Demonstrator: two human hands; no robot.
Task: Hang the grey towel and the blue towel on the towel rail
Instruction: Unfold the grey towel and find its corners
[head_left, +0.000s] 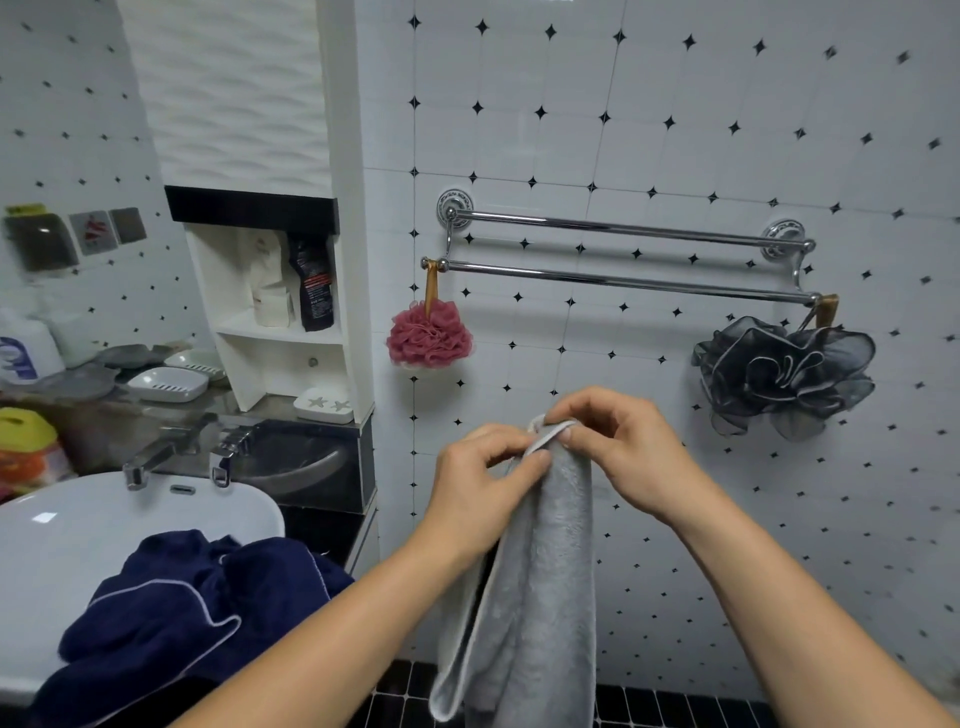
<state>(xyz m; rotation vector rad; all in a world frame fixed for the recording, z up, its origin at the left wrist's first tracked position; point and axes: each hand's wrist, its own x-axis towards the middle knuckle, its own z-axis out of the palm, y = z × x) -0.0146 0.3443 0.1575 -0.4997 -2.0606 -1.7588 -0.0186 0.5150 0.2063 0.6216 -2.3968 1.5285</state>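
The grey towel (540, 587) hangs bunched and folded lengthwise in front of me, below the rail. My left hand (483, 478) and my right hand (618, 447) both pinch its white-trimmed top edge, close together. The blue towel (176, 613), dark navy with a pale trim, lies crumpled on the front right edge of the white sink (78, 540). The chrome double towel rail (623, 254) is fixed to the tiled wall above my hands, and both of its bars are bare.
A pink bath pouf (430, 338) hangs from the rail's left end and a dark grey pouf (784, 374) from its right end. Two taps (176, 452) stand behind the sink. Soap dishes (169, 383) and bottles sit on the counter and white shelf unit (280, 322).
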